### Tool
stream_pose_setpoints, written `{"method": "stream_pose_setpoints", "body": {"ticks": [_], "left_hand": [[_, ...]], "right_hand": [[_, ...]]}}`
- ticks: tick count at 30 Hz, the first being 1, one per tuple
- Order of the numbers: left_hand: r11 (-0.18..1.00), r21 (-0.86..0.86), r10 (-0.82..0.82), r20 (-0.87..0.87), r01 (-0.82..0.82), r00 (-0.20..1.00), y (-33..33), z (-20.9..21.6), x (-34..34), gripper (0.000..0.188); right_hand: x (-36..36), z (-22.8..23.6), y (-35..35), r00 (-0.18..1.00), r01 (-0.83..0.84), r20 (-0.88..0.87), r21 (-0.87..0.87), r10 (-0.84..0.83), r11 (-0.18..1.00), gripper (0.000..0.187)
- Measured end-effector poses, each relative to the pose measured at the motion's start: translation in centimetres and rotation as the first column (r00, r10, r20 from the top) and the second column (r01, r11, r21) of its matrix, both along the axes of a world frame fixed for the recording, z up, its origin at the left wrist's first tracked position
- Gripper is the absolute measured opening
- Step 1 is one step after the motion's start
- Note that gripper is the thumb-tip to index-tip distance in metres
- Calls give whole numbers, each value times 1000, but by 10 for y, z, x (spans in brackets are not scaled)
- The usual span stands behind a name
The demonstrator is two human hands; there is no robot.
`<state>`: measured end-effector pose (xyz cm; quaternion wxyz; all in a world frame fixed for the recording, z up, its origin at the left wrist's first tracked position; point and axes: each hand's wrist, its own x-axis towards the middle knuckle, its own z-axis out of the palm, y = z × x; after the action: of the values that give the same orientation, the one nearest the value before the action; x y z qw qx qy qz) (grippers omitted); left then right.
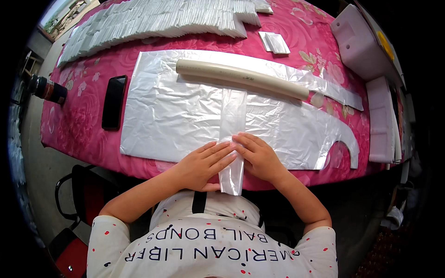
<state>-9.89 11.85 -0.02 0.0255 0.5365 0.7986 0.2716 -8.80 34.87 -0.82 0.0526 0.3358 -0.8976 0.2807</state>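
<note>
My left hand (201, 164) lies with fingers stretched out across a narrow folded strip of clear plastic (232, 113), its thumb near the table's front edge. From the other side my right hand (258, 156) rests on the same strip, fingers extended, and the fingertips of both hands meet over it. The strip runs lengthwise toward me and its near end hangs past the table edge. Beneath it a large whitish plastic carrier bag (171, 113) is spread flat, its handles pointing right. A beige tube (241, 78) lies across the bag beyond my hands.
Rows of folded plastic bags (153, 21) fill the far side of the pink floral tablecloth (81, 120). A small folded stack (274, 42) lies apart. At left are a black phone (114, 103) and a dark jar (48, 89); white foam boxes (366, 44) stand at right.
</note>
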Motion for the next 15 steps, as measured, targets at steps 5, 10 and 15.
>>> {"method": "stream_pose_setpoints", "body": {"ticks": [5, 10, 15], "left_hand": [[989, -15, 148, 62, -148, 987, 1, -1, -9, 93], [939, 121, 238, 449, -323, 861, 8, -1, -17, 90], [815, 213, 425, 412, -539, 806, 20, -1, -24, 72]], "right_hand": [[-8, 2, 0, 999, 23, -48, -4, -23, 1000, 37], [-21, 8, -3, 933, 261, 294, -160, -206, 952, 19], [-46, 14, -7, 627, 540, 700, -75, -342, 838, 25]]}}
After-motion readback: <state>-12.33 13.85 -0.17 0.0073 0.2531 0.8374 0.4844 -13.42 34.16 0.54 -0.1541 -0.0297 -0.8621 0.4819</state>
